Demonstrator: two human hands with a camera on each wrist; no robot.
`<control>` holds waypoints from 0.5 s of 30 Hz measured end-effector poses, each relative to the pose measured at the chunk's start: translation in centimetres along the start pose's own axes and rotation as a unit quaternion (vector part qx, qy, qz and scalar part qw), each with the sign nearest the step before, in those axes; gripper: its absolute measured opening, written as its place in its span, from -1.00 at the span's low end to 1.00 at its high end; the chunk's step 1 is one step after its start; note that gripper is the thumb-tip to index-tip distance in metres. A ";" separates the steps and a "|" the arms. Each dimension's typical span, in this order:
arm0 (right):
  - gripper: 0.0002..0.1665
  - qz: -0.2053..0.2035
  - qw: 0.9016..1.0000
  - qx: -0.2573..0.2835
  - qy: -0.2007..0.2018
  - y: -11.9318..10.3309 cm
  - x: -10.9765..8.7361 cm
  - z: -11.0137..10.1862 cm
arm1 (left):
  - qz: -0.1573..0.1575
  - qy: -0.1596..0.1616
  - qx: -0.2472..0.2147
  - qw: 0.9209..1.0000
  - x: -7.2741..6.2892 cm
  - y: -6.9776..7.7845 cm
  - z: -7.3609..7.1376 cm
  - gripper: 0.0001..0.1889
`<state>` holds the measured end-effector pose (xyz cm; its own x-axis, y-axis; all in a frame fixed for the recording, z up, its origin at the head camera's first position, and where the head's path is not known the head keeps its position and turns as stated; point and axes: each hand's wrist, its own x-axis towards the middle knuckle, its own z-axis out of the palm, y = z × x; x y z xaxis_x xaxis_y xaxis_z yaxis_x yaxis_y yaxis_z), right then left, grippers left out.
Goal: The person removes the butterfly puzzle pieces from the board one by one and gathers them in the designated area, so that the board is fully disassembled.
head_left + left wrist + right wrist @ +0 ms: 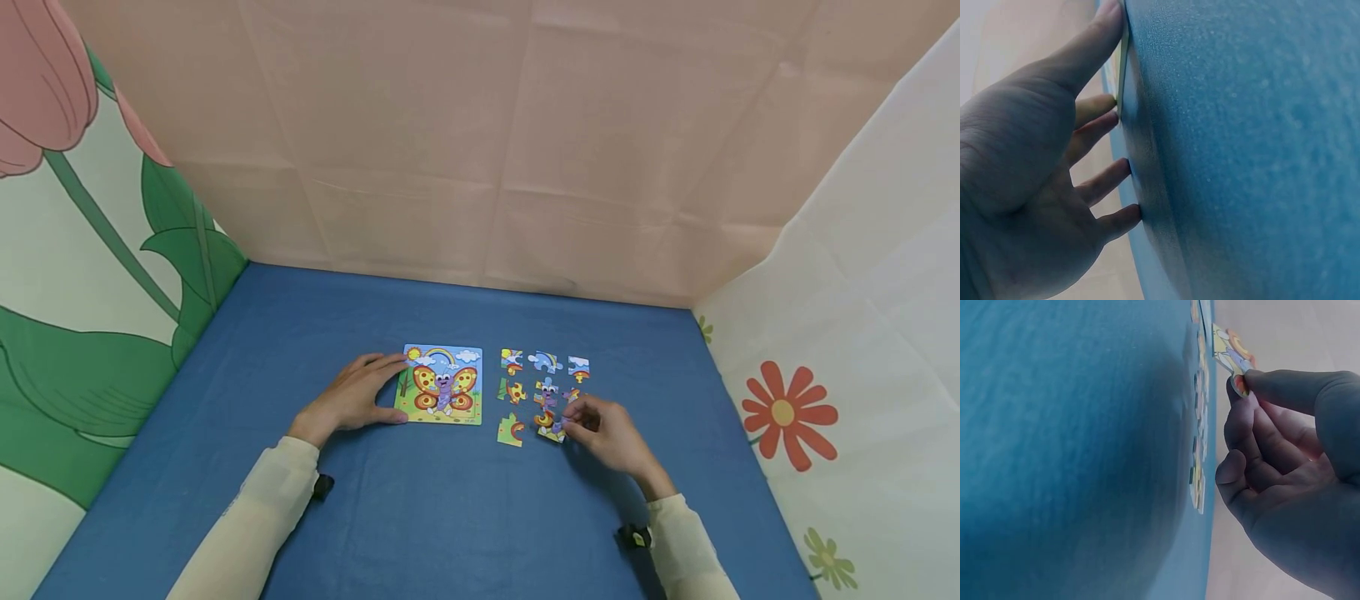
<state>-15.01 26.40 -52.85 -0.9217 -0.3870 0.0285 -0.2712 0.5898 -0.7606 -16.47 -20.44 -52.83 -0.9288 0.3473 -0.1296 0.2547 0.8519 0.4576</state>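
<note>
On the blue table lies a square butterfly picture board (444, 390). My left hand (351, 402) rests at its left side, thumb at the lower corner and fingertips near the upper one; in the left wrist view the fingers are spread and fairly straight. Between thumb and index finger, my right hand (613, 435) pinches a jigsaw piece (1229, 351) with orange, purple and yellow printing. That piece is held up off the cloth, tilted, close to the purple-bodied middle piece (548, 392). The other fingers of this hand curl inward below the pinch.
Several loose jigsaw pieces are laid out in rows right of the board, among them a rainbow piece (545, 361), a cloud piece (579, 367) and a green corner piece (511, 430). Fabric walls stand behind and beside the blue table (450, 517).
</note>
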 end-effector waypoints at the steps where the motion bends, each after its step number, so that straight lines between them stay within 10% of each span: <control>1: -0.93 0.001 1.000 0.000 -0.003 0.1 0.0 0.0 | 0.000 0.000 -0.001 1.000 0.0 0.0 0.0 0.02; 15: -0.94 -0.002 0.999 0.004 -0.043 0.7 -0.1 0.4 | -0.003 -0.001 0.001 1.000 0.0 0.0 0.0 0.01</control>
<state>-14.95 26.55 -53.61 -0.8930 -0.4493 -0.0246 -0.2718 0.5822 -0.7663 -16.47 -20.40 -52.84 -0.9296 0.3434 -0.1336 0.2504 0.8548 0.4546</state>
